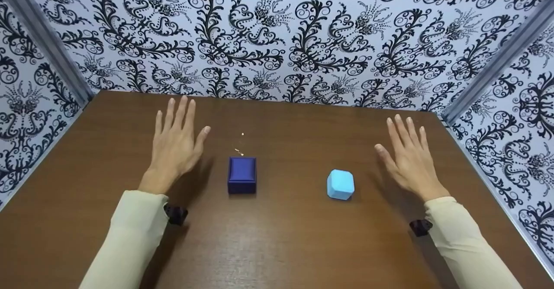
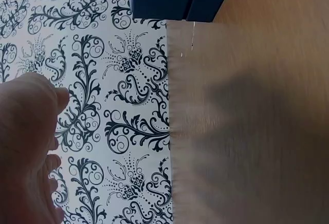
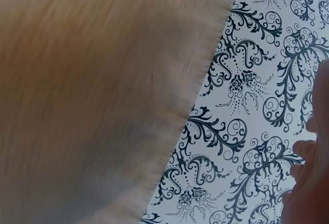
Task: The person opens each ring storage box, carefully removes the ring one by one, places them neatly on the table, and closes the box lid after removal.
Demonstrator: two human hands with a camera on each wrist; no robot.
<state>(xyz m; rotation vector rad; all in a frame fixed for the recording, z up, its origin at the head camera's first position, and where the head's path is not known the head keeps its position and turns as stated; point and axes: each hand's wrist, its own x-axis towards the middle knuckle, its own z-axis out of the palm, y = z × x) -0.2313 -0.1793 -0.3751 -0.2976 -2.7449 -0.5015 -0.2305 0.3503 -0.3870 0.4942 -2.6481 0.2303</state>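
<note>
So, your left hand [image 1: 174, 149] and right hand [image 1: 410, 161] hover backs-up, fingers straight, flanking the navy box [image 1: 242, 175] and light-blue box [image 1: 340, 184].

The lidded box [image 1: 242, 174] is deep blue, royal on top and darker navy down its front, while the other box [image 1: 340, 184] is plain light sky blue and the trinket [image 1: 240, 152] glints gold. The table [image 1: 294, 241] is warm brown with a fine wood grain, the sleeves [image 1: 134, 237] plain cream and the wrist devices [image 1: 176, 214] black. The wall covering [image 1: 268, 33] is white, patterned all over in black with curling leafy scrolls, flower heads and dotted sprays, its corner strips [image 1: 50, 40] plain grey
</note>
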